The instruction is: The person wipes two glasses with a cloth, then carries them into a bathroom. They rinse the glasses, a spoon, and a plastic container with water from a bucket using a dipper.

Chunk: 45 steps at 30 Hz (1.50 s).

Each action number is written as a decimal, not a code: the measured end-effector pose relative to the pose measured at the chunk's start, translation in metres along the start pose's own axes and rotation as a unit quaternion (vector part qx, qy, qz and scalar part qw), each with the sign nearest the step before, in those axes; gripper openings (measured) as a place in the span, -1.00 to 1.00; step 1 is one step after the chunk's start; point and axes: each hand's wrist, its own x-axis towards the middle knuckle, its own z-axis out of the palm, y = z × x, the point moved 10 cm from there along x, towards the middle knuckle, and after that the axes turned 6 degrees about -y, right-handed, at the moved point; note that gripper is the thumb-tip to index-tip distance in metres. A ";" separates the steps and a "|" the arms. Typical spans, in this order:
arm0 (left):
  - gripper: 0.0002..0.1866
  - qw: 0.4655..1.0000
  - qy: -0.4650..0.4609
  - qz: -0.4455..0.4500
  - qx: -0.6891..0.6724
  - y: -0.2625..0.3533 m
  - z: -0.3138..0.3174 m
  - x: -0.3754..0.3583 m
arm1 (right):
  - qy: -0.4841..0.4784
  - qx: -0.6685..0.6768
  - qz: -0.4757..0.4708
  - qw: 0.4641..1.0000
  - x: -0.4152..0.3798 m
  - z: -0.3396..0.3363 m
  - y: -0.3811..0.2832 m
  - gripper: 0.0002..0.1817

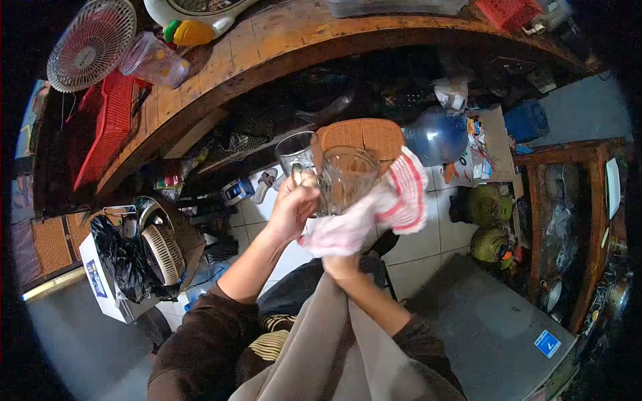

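Head view: gripping clear mug (297, 154) in left hand (294, 206), striped cloth (374, 215) in right hand (342, 266).

Left of and below brown woven-look stool (374, 130): left hand, closed near the handle of the clear mug, overlapping stool's left edge in view. Straight below stool: right hand, bunched into striped cloth; exact finger grip hidden, can't tell. Across stool's lower part: wider glass vessel (351, 175), touching mug or just beside it, can't tell. From below stool round to its right: striped cloth, draped along vessel's underside, loose end toward blue jug (440, 137) right of stool. Reads as wiping. For a good job: hold handle firmly, avoid clinking glass on glass, press evenly through cloth, rotate to cover the rim, gather loose end.
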 end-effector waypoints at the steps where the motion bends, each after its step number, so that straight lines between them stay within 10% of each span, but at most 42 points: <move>1: -0.85 0.999 0.000 -0.008 0.035 -0.001 0.004 -0.001 | 0.039 0.128 0.036 0.990 0.005 -0.009 0.023 -0.65; 5: -0.83 0.998 -0.050 -0.009 0.048 -0.001 0.018 -0.001 | 0.080 0.277 0.075 0.955 0.023 -0.021 0.053 -0.68; 10: -0.74 0.908 0.004 0.201 0.369 0.036 0.032 0.002 | 0.080 0.328 0.078 0.938 0.045 -0.033 0.058 -0.70; 16: -0.62 0.973 -0.059 0.064 0.214 0.011 0.015 0.007 | 0.079 0.394 0.092 0.911 0.053 -0.038 0.056 -0.72; 20: -0.53 0.934 -0.340 -0.036 -0.101 -0.024 0.045 -0.006 | 0.060 0.313 0.016 0.948 0.069 -0.040 0.031 -0.72; 22: -0.52 0.938 -0.326 -0.057 -0.102 -0.011 0.067 -0.018 | 0.018 0.101 -0.121 0.987 0.067 -0.030 -0.010 -0.70; 24: -0.51 0.958 -0.274 -0.040 -0.077 -0.006 0.059 -0.015 | -0.166 0.100 -0.037 0.980 0.043 0.018 0.015 -0.62; 27: -0.48 0.976 -0.212 -0.045 -0.016 0.003 0.044 -0.021 | -0.085 -0.066 -0.155 0.982 0.027 0.011 -0.026 -0.48; 30: -0.47 0.977 -0.199 -0.073 -0.035 -0.012 0.035 -0.030 | -0.023 0.203 -0.026 0.978 0.030 -0.002 -0.002 -0.59; 35: -0.46 0.973 -0.196 -0.106 -0.057 -0.023 0.034 -0.035 | -0.080 0.039 -0.144 0.986 0.073 -0.028 -0.054 -0.56; 40: -0.46 0.919 -0.339 -0.049 -0.196 0.008 0.055 -0.027 | -0.112 -0.065 -0.182 0.975 0.031 -0.010 -0.056 -0.44; 45: -0.46 0.843 -0.466 -0.102 -0.247 0.008 0.090 -0.050 | -0.005 0.368 -0.014 0.930 0.045 -0.041 -0.015 -0.57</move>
